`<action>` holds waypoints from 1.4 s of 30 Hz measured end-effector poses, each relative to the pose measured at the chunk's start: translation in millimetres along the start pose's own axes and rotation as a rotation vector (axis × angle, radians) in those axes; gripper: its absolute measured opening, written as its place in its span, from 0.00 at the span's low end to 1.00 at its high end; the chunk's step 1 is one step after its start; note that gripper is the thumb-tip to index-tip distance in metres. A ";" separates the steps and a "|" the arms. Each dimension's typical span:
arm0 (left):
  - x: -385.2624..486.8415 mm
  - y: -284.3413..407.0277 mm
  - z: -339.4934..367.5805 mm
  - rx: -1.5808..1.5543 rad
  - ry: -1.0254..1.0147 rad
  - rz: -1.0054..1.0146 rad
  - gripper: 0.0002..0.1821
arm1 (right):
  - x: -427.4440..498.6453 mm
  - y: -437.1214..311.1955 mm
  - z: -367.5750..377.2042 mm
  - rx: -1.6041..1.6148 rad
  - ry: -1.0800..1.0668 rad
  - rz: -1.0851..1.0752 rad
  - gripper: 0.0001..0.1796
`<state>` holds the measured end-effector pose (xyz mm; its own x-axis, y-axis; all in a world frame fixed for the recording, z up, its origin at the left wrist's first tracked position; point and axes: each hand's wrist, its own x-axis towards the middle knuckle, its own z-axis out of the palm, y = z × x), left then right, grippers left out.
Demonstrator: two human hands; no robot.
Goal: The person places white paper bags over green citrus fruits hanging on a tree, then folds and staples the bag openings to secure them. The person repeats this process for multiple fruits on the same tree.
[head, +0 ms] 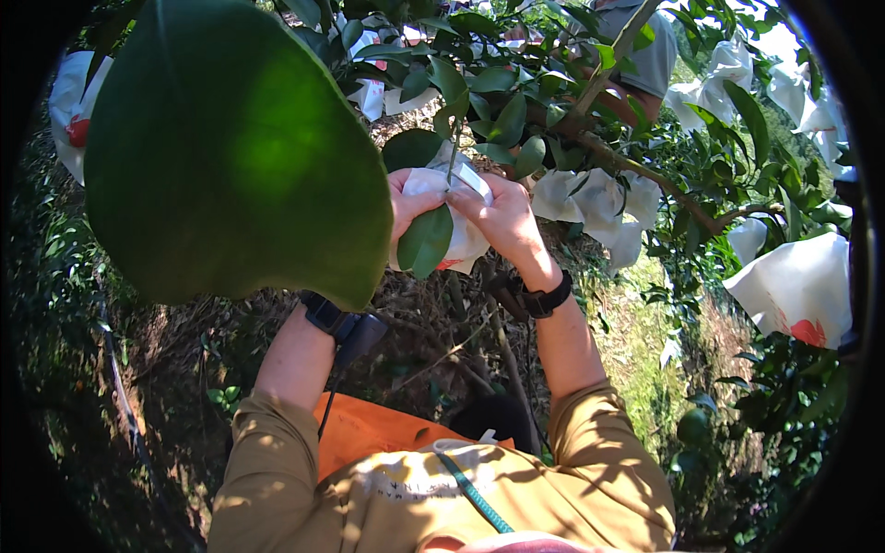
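Note:
A white paper fruit bag (470, 238) with a red print hangs from a thin leafy stem in front of me. My left hand (411, 204) pinches its gathered top from the left, its thumb at the stem; a large near leaf (235, 152) hides part of this hand. From the right, my right hand (501, 214) grips the same gathered top, its thumb close to the left one. A green leaf (426, 242) hangs over the bag's front. Whatever is inside the bag is hidden.
More white bags (598, 204) hang on the right, one large bag (795, 287) nearer. A branch (643, 169) crosses at upper right. Another person (643, 52) stands behind the foliage at the top. An orange bag or cloth (373, 428) lies at my waist.

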<state>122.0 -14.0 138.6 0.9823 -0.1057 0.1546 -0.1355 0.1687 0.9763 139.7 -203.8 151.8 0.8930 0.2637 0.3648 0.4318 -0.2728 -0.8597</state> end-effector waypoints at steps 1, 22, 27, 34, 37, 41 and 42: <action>0.2 -0.6 0.3 0.023 -0.002 0.037 0.16 | 0.5 -0.1 0.0 0.009 0.002 -0.014 0.14; 6.1 -23.0 -5.2 0.374 0.086 0.302 0.15 | -3.6 2.5 -8.3 0.101 -0.058 0.086 0.19; 6.1 -20.7 -0.2 0.274 0.091 0.140 0.14 | -10.2 6.1 7.1 -0.072 0.133 -0.020 0.13; 12.2 -25.9 -4.3 0.242 0.144 0.000 0.14 | -29.1 1.4 28.6 -0.419 0.445 -0.439 0.11; 16.2 -38.3 -13.2 0.371 0.068 0.341 0.15 | -32.1 -0.6 29.1 -0.401 0.418 -0.445 0.13; 17.1 -44.8 -17.1 0.410 0.044 0.459 0.14 | -37.1 -5.5 28.9 -0.417 0.363 -0.488 0.17; 16.0 -43.6 -16.9 0.394 0.041 0.449 0.14 | -38.9 -7.3 29.3 -0.438 0.354 -0.516 0.19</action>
<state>145.8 -6.5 96.0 0.8212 -0.0687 0.5665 -0.5682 -0.1892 0.8008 98.0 -185.0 133.5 0.5197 0.1647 0.8383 0.7506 -0.5568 -0.3559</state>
